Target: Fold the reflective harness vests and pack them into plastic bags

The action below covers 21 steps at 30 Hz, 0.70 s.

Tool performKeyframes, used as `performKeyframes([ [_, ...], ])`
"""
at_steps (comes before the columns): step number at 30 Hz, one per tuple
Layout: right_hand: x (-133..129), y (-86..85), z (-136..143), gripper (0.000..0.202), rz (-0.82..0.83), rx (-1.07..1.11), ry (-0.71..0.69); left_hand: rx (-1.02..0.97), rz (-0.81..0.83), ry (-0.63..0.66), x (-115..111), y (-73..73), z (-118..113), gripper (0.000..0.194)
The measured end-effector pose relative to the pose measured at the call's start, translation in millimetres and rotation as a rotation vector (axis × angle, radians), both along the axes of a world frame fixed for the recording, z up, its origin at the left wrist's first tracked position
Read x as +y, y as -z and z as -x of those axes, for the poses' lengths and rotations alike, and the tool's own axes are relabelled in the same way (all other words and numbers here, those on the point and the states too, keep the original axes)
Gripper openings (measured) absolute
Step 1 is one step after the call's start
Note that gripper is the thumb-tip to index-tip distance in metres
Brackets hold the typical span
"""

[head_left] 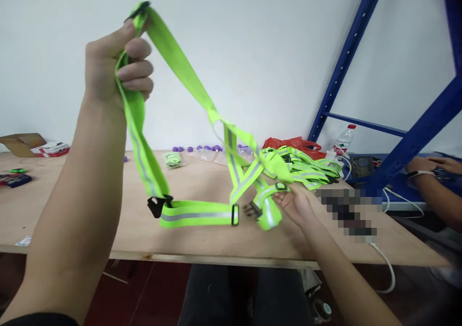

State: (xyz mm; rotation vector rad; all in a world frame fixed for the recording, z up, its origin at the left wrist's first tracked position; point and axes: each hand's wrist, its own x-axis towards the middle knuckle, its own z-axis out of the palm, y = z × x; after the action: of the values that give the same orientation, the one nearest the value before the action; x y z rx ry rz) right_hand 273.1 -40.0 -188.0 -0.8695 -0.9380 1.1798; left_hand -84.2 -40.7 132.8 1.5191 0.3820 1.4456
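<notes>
The left hand (119, 71) is closed tight around a bright green cloth strap harness (198, 214) with shiny grey stripes and black plastic buckles, held up over the flat wooden worktop (144, 239). The right hand (298, 203) pinches its lower part — blurry there, with some fingers hidden. Blocky squares cover a dark thing (346, 215). The clear, red-capped plastic bottle (345, 139) has a label too small to read.

It looks like a workshop or packing room: plain wooden table (202, 242), heap of matching reflective straps (306, 169), open cardboard box (21, 146), blue metal racking (342, 58), a co-worker's arms (445, 196) nearby.
</notes>
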Motion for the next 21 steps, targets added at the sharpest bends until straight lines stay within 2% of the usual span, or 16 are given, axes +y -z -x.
performKeyframes([
  [2,4.5,-13.2,-28.2,0.015,0.007,0.061,0.068,-0.036,0.031,0.029,8.8,11.8,21.3,0.028],
  [5,4.9,-36.6,-53.3,0.008,0.024,0.149,0.152,-0.077,0.090,-0.011,24.2,33.1,42.2,0.030],
  [10,-4.7,-65.8,-62.3,0.014,0.006,0.011,0.067,-0.193,0.168,-0.099,35.8,57.2,54.6,0.014],
  [12,-7.8,-70.5,-62.2,0.012,0.066,-0.033,0.009,-0.229,0.185,-0.137,35.1,60.7,55.8,0.011],
  [18,-13.1,-69.2,-55.7,0.032,0.235,-0.155,-0.153,-0.246,0.279,-0.269,42.4,64.6,70.8,0.013],
  [21,-13.7,-60.1,-50.8,0.039,0.259,-0.291,-0.245,-0.114,0.343,-0.340,61.6,81.3,89.7,0.017],
])
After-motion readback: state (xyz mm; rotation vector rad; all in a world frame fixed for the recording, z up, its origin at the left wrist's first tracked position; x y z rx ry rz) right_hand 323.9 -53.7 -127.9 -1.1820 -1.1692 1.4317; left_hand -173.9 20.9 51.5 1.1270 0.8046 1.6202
